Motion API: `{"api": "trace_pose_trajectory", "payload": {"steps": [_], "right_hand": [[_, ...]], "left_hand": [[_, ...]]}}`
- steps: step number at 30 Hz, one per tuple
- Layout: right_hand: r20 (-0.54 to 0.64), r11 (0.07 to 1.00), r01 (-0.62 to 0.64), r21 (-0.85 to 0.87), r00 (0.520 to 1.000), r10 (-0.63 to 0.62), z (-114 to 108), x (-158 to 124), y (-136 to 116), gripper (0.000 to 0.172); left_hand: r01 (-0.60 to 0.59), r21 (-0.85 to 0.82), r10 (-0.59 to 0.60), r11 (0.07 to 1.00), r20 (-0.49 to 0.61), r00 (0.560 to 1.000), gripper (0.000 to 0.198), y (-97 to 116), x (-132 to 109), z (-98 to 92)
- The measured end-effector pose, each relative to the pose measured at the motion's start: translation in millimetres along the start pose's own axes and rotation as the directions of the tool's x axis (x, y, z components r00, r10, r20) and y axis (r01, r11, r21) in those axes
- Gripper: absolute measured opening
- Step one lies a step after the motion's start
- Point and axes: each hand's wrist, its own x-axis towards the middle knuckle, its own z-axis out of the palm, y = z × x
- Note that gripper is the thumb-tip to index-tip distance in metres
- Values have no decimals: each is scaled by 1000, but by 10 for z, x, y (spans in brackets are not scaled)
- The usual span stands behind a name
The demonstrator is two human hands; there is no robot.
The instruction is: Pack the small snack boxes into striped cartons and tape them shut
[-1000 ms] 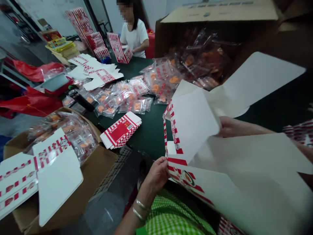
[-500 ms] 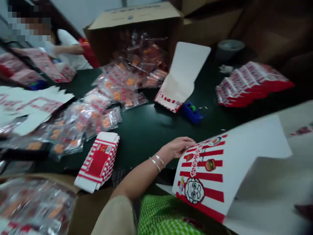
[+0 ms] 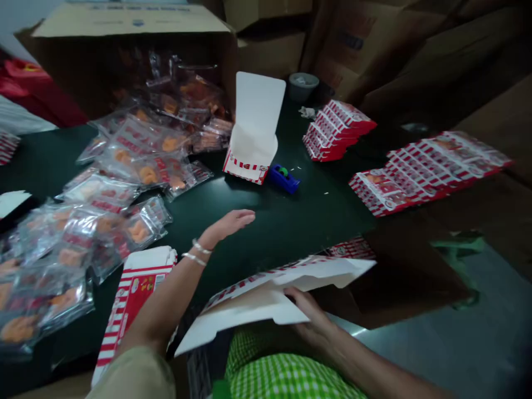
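My right hand (image 3: 307, 316) grips a partly unfolded red-and-white striped cardboard box (image 3: 249, 310) just in front of my body, its white inner side towards me. Some fingers are hidden behind the card. Bare and stretched out, my left hand (image 3: 231, 224) hovers over the dark green table, apart from the box. Under my left forearm lies a stack of flat striped cartons (image 3: 137, 293). Beyond my left hand stands an open box (image 3: 251, 147) with its white lid raised, beside a blue tape dispenser (image 3: 284, 178) with green tape.
Clear packets with orange pieces (image 3: 120, 183) cover the table's left side and spill from a large brown carton (image 3: 230, 61). Closed striped boxes (image 3: 336, 130) stand at the back right, with another row (image 3: 428, 172) nearer. A grey tub (image 3: 303, 86) sits behind.
My left hand has come off the striped box and is now over the table. The box has swung lower and flatter before me, with my right hand now visible on it. The view has turned right.
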Motion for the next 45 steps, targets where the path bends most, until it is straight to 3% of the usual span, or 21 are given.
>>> {"api": "trace_pose_trajectory", "payload": {"steps": [2, 4, 5, 8, 11, 13, 14, 16, 18, 20, 22, 25, 27, 30, 32, 34, 36, 38, 40, 42, 45], "right_hand": [[10, 996, -59, 66, 998, 58, 86, 124, -35, 7], [43, 987, -119, 108, 992, 115, 147, 194, -76, 7], [63, 982, -145, 119, 988, 138, 172, 205, -94, 8], [129, 966, -211, 151, 973, 193, 155, 137, -160, 16], [376, 949, -312, -52, 874, 308, -227, 14, -366, 34], [486, 895, -237, -378, 772, 410, -733, 27, -630, 41], [459, 848, -145, -510, 788, 410, -1017, 88, -791, 38], [231, 859, 53, -510, 970, 77, -1512, 318, -1126, 33], [74, 887, 295, -355, 955, -288, -1739, 626, -1396, 40], [152, 843, 464, -272, 886, -438, -1634, 878, -1518, 56], [370, 815, 525, -248, 828, -421, -1318, 958, -1488, 67], [657, 846, 463, -264, 728, -194, -861, 791, -1373, 65], [719, 826, 429, -365, 694, -43, -683, 679, -1407, 63], [706, 624, 560, -545, 708, -18, -486, 717, -1637, 61], [705, 387, 659, -645, 709, -33, -337, 828, -1802, 40], [653, 130, 654, -745, 755, -55, -184, 920, -1905, 30], [562, -35, 563, -826, 818, -118, -63, 957, -1939, 38], [513, -75, 507, -859, 846, -146, 0, 956, -1933, 43], [507, -61, 503, -862, 851, -141, 8, 954, -1917, 46], [521, -44, 520, -853, 841, -147, -15, 971, -1909, 46], [572, -7, 579, -815, 803, -166, -34, 1009, -1915, 43]], "left_hand": [[-123, 96, 115, 988, 85, 990, 67, 169, -578, -86], [-125, 360, 106, 925, 73, 992, 84, 301, -1042, 8], [-89, 487, 78, 869, 43, 996, 82, 337, -1185, 102], [77, 706, -6, 704, -103, 995, 36, 299, -1261, 405], [202, 807, 28, 555, -260, 965, 35, 128, -1129, 571], [217, 848, 109, 483, -304, 946, 33, 18, -1107, 614], [208, 863, 146, 460, -305, 941, 32, -22, -1123, 629], [193, 890, 193, 413, -293, 936, 31, -54, -1175, 669], [194, 913, 212, 359, -283, 935, 31, -11, -1208, 731], [215, 917, 179, 336, -286, 941, 30, 102, -1196, 806], [275, 891, 104, 362, -331, 938, 26, 262, -1147, 867], [399, 803, 8, 443, -449, 894, 21, 499, -1038, 896], [446, 761, -21, 471, -496, 868, 18, 598, -941, 883], [461, 749, -66, 476, -493, 868, 17, 628, -762, 834], [452, 743, -97, 494, -469, 878, 18, 612, -685, 765], [413, 730, -120, 544, -419, 900, 23, 624, -735, 665], [340, 727, -67, 597, -377, 924, 34, 689, -963, 576], [279, 747, 98, 604, -417, 904, 37, 778, -1333, 575], [267, 778, 300, 568, -498, 814, 33, 810, -1714, 710], [196, 828, 369, 525, -429, 825, 40, 715, -1963, 953], [144, 897, 349, 418, -304, 886, 33, 380, -1961, 1317]]}}
